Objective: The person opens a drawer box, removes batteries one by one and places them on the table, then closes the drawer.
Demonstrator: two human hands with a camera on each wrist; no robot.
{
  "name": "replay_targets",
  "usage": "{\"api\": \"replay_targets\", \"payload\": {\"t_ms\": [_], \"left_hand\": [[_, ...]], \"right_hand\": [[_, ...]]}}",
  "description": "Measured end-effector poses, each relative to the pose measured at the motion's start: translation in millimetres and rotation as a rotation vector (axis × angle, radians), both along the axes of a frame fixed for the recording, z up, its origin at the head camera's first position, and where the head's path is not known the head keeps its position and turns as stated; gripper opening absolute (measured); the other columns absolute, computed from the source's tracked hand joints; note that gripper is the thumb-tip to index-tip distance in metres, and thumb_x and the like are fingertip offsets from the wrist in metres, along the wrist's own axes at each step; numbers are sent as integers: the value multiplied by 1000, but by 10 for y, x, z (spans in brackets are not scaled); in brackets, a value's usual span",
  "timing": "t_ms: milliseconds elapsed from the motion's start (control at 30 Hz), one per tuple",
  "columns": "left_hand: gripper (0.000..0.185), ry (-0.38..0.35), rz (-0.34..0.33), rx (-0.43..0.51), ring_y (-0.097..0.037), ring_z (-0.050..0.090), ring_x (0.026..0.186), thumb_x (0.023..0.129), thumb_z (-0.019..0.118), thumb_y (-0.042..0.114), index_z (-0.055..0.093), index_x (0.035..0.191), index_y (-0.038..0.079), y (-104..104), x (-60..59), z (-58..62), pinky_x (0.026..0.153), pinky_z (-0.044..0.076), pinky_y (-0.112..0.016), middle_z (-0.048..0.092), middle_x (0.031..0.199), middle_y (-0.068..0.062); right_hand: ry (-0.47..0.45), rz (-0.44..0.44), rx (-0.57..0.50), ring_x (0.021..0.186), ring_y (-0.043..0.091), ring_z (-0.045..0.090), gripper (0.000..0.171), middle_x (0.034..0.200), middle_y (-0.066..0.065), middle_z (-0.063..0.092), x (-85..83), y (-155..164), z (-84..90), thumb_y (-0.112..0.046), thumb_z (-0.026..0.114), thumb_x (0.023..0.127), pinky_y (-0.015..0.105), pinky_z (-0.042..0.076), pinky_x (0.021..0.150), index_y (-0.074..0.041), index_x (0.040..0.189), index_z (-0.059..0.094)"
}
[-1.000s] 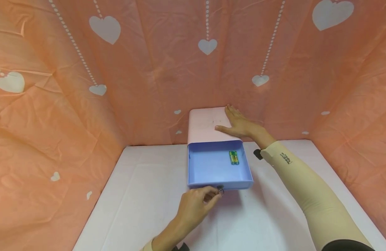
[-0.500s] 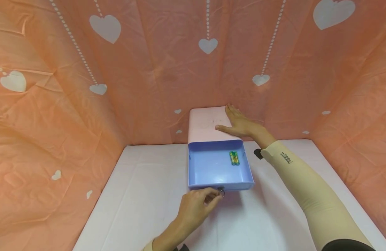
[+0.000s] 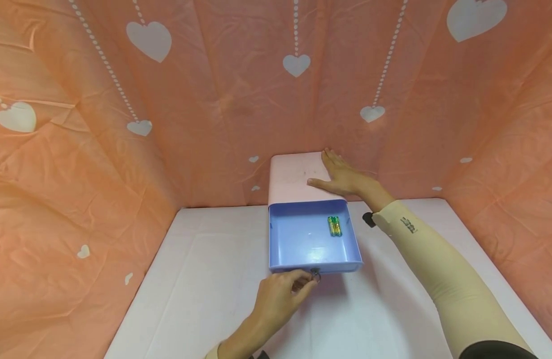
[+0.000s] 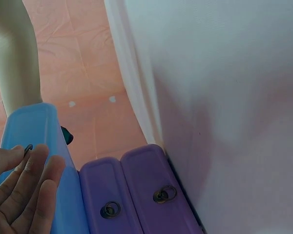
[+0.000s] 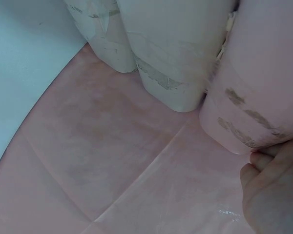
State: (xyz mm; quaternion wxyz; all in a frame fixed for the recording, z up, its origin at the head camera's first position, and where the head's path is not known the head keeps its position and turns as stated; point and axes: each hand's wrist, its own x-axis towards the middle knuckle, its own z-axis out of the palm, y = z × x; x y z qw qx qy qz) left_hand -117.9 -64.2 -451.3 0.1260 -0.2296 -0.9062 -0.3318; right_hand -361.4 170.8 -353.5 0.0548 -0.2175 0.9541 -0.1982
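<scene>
A pink drawer cabinet (image 3: 294, 177) stands at the back of the white table (image 3: 204, 299). Its top blue drawer (image 3: 309, 238) is pulled out, and two green-yellow batteries (image 3: 334, 225) lie inside near the right wall. My left hand (image 3: 280, 296) pinches the small metal ring pull (image 3: 315, 273) on the drawer front; in the left wrist view the ring pull (image 4: 28, 148) sits between my fingers (image 4: 36, 187). My right hand (image 3: 343, 175) lies flat with straight fingers on the cabinet top. The right wrist view shows only the pink cabinet side (image 5: 263, 83) by that hand (image 5: 276, 192).
Orange cloth with white hearts (image 3: 146, 99) walls in the table at the back and both sides. Two shut purple drawers with ring pulls (image 4: 136, 195) sit below the blue one. A small black object (image 3: 368, 220) lies right of the cabinet.
Nothing has visibly changed; the drawer and both hands stay where they were.
</scene>
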Motion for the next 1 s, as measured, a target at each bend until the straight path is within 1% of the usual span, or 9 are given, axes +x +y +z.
{"api": "replay_targets", "payload": {"t_ms": [233, 533, 767, 1000], "left_hand": [[11, 6, 15, -17, 4, 69, 75, 99, 80, 30, 82, 98, 19, 2, 4, 14, 67, 55, -17, 81, 90, 11], [10, -34, 24, -41, 5, 67, 74, 99, 80, 29, 82, 99, 19, -5, 22, 28, 65, 54, -16, 80, 88, 12], [12, -25, 43, -66, 4, 67, 74, 99, 79, 31, 83, 99, 20, -20, 27, 28, 65, 53, -17, 79, 88, 14], [12, -22, 62, -86, 3, 68, 74, 100, 78, 33, 83, 98, 21, -48, 44, 63, 64, 54, -19, 79, 87, 14]], "right_hand": [[2, 10, -2, 165, 37, -14, 119, 178, 16, -17, -19, -3, -10, -80, 46, 99, 59, -4, 133, -2, 169, -8], [16, 17, -5, 165, 36, -13, 117, 178, 17, -15, 1, 2, -2, -77, 48, 99, 58, -1, 133, 0, 169, -6], [9, 17, -12, 165, 36, -14, 120, 178, 16, -16, -21, 7, -21, -81, 46, 98, 58, -3, 133, -1, 169, -7], [10, 22, -18, 165, 37, -14, 119, 178, 17, -17, -19, 8, -25, -79, 47, 98, 59, -3, 133, 0, 169, -7]]}}
